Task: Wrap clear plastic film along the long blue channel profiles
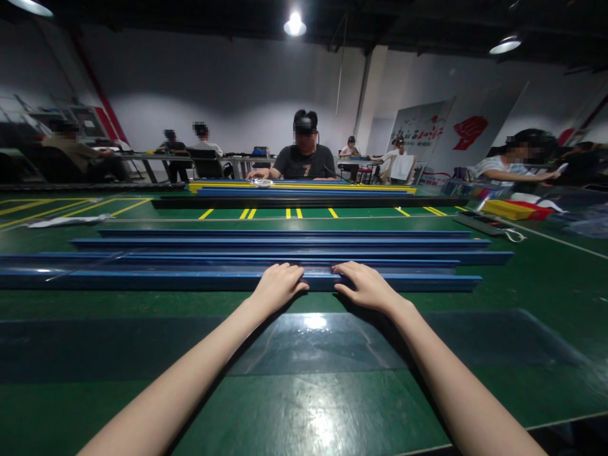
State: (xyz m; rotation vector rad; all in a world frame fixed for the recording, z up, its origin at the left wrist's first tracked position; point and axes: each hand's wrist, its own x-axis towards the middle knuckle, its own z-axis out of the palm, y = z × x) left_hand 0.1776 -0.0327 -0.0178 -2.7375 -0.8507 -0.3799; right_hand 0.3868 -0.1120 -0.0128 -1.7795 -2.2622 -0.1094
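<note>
The left hand (280,286) and right hand (365,286) had their fingers partly closed over the nearest blue rail (408,282), thumbs on its near side. Bare green desk (541,291) lay beyond its right end; a clear sheet (498,339) lay between rail and desk edge. The rail's long axis ran left to right.

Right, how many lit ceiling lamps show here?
3: one lamp at top left, another lamp at top centre, a third lamp at upper right. Others may be hidden.
</note>
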